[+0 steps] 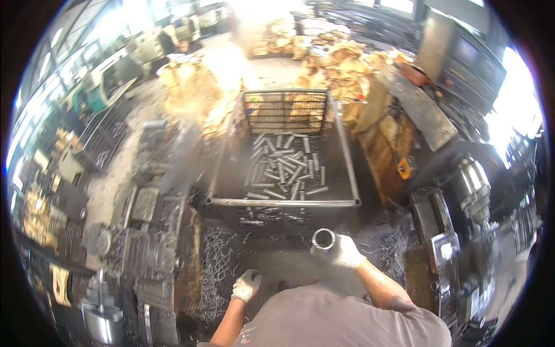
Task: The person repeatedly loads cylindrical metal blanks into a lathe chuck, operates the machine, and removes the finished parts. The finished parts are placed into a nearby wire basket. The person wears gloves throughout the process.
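My right hand (348, 253), in a white glove, is closed around a short, thick-walled metal tube (317, 248) in front of the crate. The tube's round open end faces up. Lower and to the left, my left hand (247, 285) wears a white glove with darkened fingertips. Its fingers are curled in, and nothing shows in them. Ahead of both hands stands a large metal crate (283, 203) with a mesh far wall. Many loose metal tubes (283, 165) lie inside it at all angles.
Machine tools flank me, a lathe-like one (147, 254) at left and another (448, 231) at right. Curly metal shavings (217, 266) litter the floor beside the left machine. A tilted metal plate (419, 107) leans at the right. Brown-wrapped bundles (338, 63) are piled beyond the crate.
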The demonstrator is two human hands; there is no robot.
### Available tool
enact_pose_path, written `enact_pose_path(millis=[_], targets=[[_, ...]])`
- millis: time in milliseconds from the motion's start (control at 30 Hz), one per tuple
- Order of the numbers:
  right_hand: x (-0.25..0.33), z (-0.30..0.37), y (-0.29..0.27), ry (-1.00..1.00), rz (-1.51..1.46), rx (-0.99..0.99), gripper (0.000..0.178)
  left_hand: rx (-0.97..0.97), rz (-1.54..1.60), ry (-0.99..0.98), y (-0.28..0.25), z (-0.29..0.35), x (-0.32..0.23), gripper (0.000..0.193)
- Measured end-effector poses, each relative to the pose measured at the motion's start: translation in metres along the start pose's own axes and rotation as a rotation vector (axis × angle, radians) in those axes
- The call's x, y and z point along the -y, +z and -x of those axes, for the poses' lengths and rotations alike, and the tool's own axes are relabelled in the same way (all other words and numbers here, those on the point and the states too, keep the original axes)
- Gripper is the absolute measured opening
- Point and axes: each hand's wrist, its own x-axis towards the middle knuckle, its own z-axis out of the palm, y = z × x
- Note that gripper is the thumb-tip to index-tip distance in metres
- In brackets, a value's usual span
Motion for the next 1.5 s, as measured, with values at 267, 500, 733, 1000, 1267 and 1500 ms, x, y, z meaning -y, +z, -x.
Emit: enact_pose_path(millis=[267, 500, 733, 1000, 1267, 1500], targets=[[0.175, -0.093, 0.099, -0.606, 0.132, 0.564, 0.054, -0.644, 0.29, -0.369, -0.029, 0.118, 0.153, 0.037], [0.292, -0.145, 0.2, -0.985, 0.0, 0.737, 0.053, -1.025, 1.168, -1.023, 0.061, 0.248, 0.229, 0.034], [0.359, -0.189, 0.267, -1.092, -0.11, 0.905, 0.048, -2.392, 1.517, -1.304, 0.09, 0.309, 0.221, 0.076], [0.39, -0.229, 0.335, -1.277, -0.083, 0.948, 0.059, -2.264, 0.297, -1.771, -0.001, 0.36, 0.195, 0.062], [0.462, -0.294, 0.298, -1.335, 0.368, 1.32, 0.042, -2.413, 1.274, -0.706, 0.04, 0.416, 0.219, 0.035], [0.629, -0.224, 0.312, -1.991, -0.207, 0.976, 0.038, -2.426, 1.232, -0.614, -0.014, 0.282, 0.172, 0.026]])
